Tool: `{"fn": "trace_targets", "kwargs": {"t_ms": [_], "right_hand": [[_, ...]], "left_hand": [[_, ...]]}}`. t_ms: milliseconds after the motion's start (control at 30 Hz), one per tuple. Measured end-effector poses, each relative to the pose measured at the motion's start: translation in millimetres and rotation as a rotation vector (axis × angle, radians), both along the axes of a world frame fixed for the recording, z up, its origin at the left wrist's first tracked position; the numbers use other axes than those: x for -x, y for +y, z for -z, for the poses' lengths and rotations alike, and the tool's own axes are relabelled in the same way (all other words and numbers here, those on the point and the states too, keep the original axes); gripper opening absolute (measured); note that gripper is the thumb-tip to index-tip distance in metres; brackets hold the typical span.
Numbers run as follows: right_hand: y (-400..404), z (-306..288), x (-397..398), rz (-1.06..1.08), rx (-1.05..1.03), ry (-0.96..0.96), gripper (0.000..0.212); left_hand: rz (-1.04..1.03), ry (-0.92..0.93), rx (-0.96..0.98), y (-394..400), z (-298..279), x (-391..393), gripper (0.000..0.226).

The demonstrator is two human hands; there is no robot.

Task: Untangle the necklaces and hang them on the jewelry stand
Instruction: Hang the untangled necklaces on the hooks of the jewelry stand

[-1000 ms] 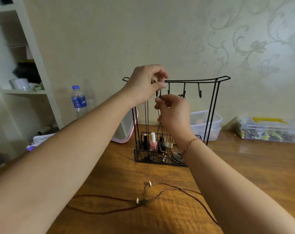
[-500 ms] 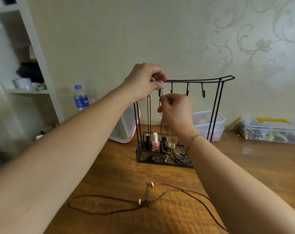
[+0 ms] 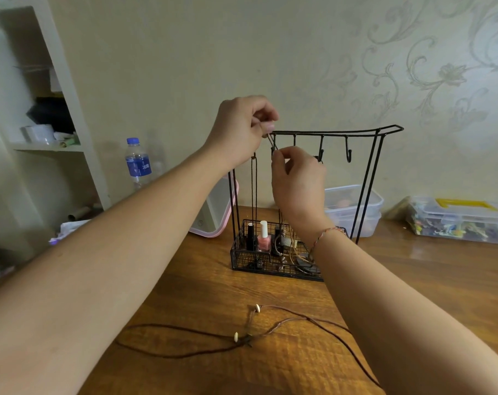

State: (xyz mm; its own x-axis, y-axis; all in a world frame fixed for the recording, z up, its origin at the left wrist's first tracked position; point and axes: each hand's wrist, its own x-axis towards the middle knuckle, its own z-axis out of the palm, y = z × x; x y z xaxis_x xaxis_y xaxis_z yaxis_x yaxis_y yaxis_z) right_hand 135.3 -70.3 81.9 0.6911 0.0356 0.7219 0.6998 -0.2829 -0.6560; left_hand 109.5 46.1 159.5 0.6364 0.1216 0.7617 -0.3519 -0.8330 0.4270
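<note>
We pinch a thin necklace cord (image 3: pixel 271 143) between left hand (image 3: pixel 242 129) and right hand (image 3: pixel 296 181) at the jewelry stand (image 3: pixel 367 181), about to loop it over a hook, while another necklace (image 3: pixel 270 329) waits on the table (image 3: pixel 202 280).

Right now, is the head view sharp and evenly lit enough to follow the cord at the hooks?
Head view: dim, warm light; wide-angle bending curves the shelf at the left edge. The left hand and right hand are fairly sharp, but the thin cord between them blends into the black stand. Soft glare on the table at right.
</note>
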Motion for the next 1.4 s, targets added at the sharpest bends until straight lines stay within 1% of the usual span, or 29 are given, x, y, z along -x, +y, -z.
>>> {"fn": "trace_targets", "kwargs": {"t_ms": [67,167,300,400,500,567,700,800,900,967,1000,1033,1067,1100,1133,1167,1200,1233,1267,1333,1400], "right_hand": [[2,0,1,0.003,-0.014,-0.016,0.021],[3,2,2,0.003,0.008,-0.013,0.021],[4,3,1,-0.004,-0.02,-0.034,0.02],[5,4,-2,0.005,0.024,0.003,0.02],[6,7,-5,0.032,0.077,0.027,0.02],[4,8,-5,0.067,0.142,0.036,0.022],[0,15,-2,0.176,0.409,0.076,0.028],[-2,25,-4,0.207,0.529,0.115,0.027],[-1,37,-5,0.191,0.704,0.167,0.02],[-3,48,-2,0.173,0.803,0.194,0.017],[-7,55,0,0.181,0.809,0.171,0.018],[-11,62,2,0.205,0.764,0.074,0.019],[-17,69,8,0.219,0.678,-0.078,0.02],[-23,76,15,0.19,0.579,-0.224,0.02],[-28,83,24,0.105,0.491,-0.333,0.018],[-32,91,32,-0.032,0.456,-0.375,0.015],[-37,99,39,-0.177,0.493,-0.347,0.015],[-42,108,44,-0.271,0.6,-0.281,0.018],[-47,116,48,-0.304,0.751,-0.193,0.022],[-61,130,47,-0.262,1.009,-0.037,0.035],[-77,136,46,-0.239,1.121,0.106,0.05]], "left_hand": [[0.05,-0.034,0.027,-1,-2,1,0.016],[0.084,-0.025,0.004,1,-3,1,0.021],[0.092,-0.046,0.015,3,-2,0,0.019],[0.074,-0.044,-0.014,1,-1,-2,0.015],[0.043,-0.015,-0.072,-1,0,-2,0.016],[0.027,0.023,-0.113,-3,3,-1,0.017],[-0.035,0.085,-0.199,-2,9,-1,0.016],[-0.068,0.112,-0.274,-1,14,5,0.015],[-0.066,0.121,-0.375,0,19,12,0.032],[-0.07,0.088,-0.436,3,26,18,0.044],[-0.084,0.027,-0.467,6,31,24,0.046],[-0.096,-0.078,-0.496,9,37,30,0.045],[-0.086,-0.194,-0.518,12,47,38,0.038],[-0.035,-0.27,-0.534,13,62,46,0.028],[0.056,-0.28,-0.548,12,80,57,0.018],[0.155,-0.221,-0.567,11,101,69,0.011],[0.221,-0.129,-0.585,8,123,82,0.006],[0.249,-0.016,-0.587,5,144,94,0.006],[0.229,0.118,-0.571,2,163,106,0.011],[0.108,0.428,-0.517,-7,190,123,0.032],[-0.016,0.689,-0.526,-16,207,126,0.062]]}}
